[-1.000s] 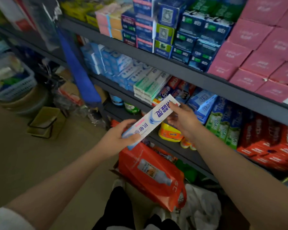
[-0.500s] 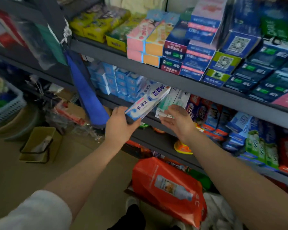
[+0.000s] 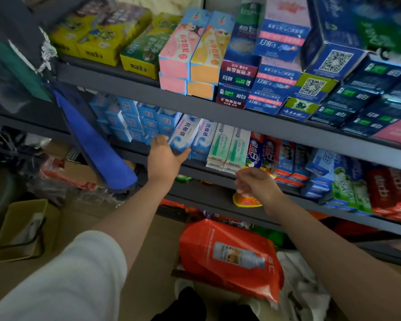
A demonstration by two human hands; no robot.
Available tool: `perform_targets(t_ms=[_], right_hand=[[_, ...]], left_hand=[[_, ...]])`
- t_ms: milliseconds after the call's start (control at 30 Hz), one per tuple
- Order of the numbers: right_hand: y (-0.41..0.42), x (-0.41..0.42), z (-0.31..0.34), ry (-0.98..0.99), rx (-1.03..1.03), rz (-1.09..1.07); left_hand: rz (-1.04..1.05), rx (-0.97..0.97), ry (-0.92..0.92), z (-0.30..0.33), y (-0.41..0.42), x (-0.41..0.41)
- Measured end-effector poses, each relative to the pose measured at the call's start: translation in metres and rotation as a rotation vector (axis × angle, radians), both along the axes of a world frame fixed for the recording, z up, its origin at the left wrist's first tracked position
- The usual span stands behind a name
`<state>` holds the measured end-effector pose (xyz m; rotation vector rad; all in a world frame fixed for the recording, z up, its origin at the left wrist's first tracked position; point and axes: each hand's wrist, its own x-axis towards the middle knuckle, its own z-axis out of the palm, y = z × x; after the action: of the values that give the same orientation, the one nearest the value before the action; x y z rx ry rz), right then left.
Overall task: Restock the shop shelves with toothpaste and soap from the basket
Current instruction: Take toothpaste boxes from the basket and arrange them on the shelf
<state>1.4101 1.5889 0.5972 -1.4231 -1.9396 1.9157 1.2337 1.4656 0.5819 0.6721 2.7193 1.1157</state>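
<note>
While the left hand (image 3: 163, 158) presses its straight fingers against the end of the toothpaste box (image 3: 183, 133), that box sits tilted on the middle shelf (image 3: 218, 176), left of the green-and-white boxes (image 3: 227, 145). Nearer and to the right, the right hand (image 3: 257, 185) hangs with loosely curled fingers, holding nothing.

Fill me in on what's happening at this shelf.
A person is restocking toothpaste. Their left hand presses a white and blue toothpaste box into the middle shelf, beside a matching box already there. The box sits tilted, not yet fully seated. The right hand hovers below the shelf edge, loosely curled and holding nothing. An orange refill pouch lies lower down.
</note>
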Motion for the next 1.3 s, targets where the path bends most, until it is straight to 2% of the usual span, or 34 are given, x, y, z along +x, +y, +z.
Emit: perform_targets(t_ms=[100, 200, 267, 367, 600, 1033, 1167, 1233, 1300], right_hand=[[-0.004, -0.001, 0.001, -0.003, 0.020, 0.047], [-0.005, 0.003, -0.005, -0.011, 0.022, 0.061], [-0.005, 0.008, -0.010, -0.028, 0.023, 0.061], [-0.003, 0.014, -0.017, -0.061, 0.035, 0.064], [-0.007, 0.022, -0.026, -0.090, 0.051, 0.070], [-0.011, 0.005, -0.026, -0.045, 0.097, 0.082], [-0.010, 0.009, -0.023, -0.030, 0.129, 0.088], [-0.007, 0.018, -0.020, -0.023, 0.138, 0.055], [-0.003, 0.035, -0.018, -0.029, 0.148, 0.013]], left_hand=[[0.000, 0.051, -0.080, -0.001, 0.007, -0.003], [-0.119, 0.087, -0.090, -0.004, 0.004, -0.006], [-0.253, -0.024, 0.038, -0.004, -0.002, -0.006], [-0.387, -0.334, 0.304, -0.003, -0.008, -0.011], [-0.425, -0.456, 0.413, 0.015, 0.010, -0.017], [-0.433, -0.451, 0.452, 0.011, 0.007, -0.031], [-0.379, -0.475, 0.465, 0.012, -0.003, -0.016], [-0.450, -0.393, 0.494, 0.013, -0.010, 0.004], [-0.631, -0.342, 0.488, 0.012, -0.014, 0.031]])
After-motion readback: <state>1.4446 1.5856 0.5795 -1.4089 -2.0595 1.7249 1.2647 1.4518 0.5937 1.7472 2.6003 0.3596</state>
